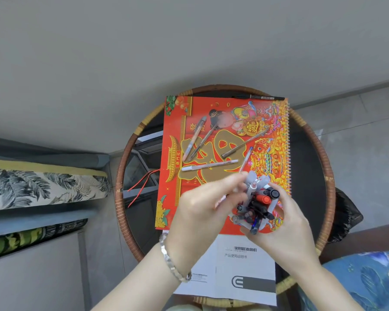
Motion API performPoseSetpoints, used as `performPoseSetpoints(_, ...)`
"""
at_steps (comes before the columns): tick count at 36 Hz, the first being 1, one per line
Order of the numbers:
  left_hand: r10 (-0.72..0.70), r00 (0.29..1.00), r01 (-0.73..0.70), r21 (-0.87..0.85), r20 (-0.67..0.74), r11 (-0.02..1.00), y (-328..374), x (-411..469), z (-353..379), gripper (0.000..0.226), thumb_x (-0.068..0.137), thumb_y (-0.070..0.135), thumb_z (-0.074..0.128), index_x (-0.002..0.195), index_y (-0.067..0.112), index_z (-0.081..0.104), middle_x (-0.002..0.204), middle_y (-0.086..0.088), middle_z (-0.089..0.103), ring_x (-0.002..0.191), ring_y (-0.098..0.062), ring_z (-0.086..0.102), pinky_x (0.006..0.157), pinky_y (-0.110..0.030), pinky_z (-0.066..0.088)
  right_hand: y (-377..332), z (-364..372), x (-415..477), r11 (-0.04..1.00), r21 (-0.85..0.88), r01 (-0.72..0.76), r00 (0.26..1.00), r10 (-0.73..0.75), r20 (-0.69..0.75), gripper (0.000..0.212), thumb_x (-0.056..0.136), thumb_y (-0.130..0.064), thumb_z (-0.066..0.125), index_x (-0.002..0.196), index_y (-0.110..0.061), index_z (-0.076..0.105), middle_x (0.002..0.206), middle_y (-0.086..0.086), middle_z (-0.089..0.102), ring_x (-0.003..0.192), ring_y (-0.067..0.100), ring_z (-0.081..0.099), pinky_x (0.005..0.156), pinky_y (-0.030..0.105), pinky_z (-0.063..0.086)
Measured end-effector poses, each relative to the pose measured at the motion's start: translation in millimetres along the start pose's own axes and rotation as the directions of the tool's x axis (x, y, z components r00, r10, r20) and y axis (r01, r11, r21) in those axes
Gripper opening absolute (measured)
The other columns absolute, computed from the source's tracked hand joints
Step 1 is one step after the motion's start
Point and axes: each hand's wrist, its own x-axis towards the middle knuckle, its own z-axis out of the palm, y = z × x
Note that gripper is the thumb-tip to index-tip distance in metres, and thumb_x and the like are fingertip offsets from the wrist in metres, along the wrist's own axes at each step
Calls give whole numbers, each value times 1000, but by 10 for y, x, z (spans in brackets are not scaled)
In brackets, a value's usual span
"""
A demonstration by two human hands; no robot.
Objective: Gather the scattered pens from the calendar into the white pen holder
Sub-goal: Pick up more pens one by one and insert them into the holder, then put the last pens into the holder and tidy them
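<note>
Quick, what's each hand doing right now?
Left hand: closed on a pen, putting it into the holder.
Right hand: holding the white pen holder, full of pens.

Head view, steeply down, close

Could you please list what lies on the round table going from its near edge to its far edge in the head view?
White instruction booklet → the hands, left and right, around the white pen holder → white pen lying on the red calendar → black pen at the calendar's far edge.
</note>
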Motion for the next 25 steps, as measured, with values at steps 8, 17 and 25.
performPoseSetpoints(8, 348, 937, -339, 264, 11, 903, -87, -66, -105, 35, 82, 0, 63, 115, 1, 53, 97, -4, 70, 93, -10, 65, 88, -17, 51, -117, -10, 69, 998, -14, 54, 998, -55, -27, 92, 51, -19, 86, 131, -32, 43, 128, -13, 53, 120, 11, 49, 87, 26, 39)
performPoseSetpoints(17, -19, 996, 13, 74, 87, 997, -218, -44, -54, 34, 91, 22, 52, 122, 10, 56, 123, 3, 57, 119, -7, 54, 101, -17, 41, -149, 49, 66, 992, -51, 113, 994, -113, 8, 91, 47, -21, 86, 129, -29, 48, 117, -26, 49, 115, 0, 48, 89, 10, 32)
performPoseSetpoints(25, -269, 954, 282, -89, 133, 955, -288, -136, -124, 32, 89, 33, 47, 120, 31, 57, 144, 25, 30, 135, 9, 26, 105, -5, 23, -239, 56, 81, 994, -43, 98, 995, -97, 27, 92, 50, -22, 84, 132, -34, 44, 118, -27, 44, 121, 5, 46, 88, 19, 33)
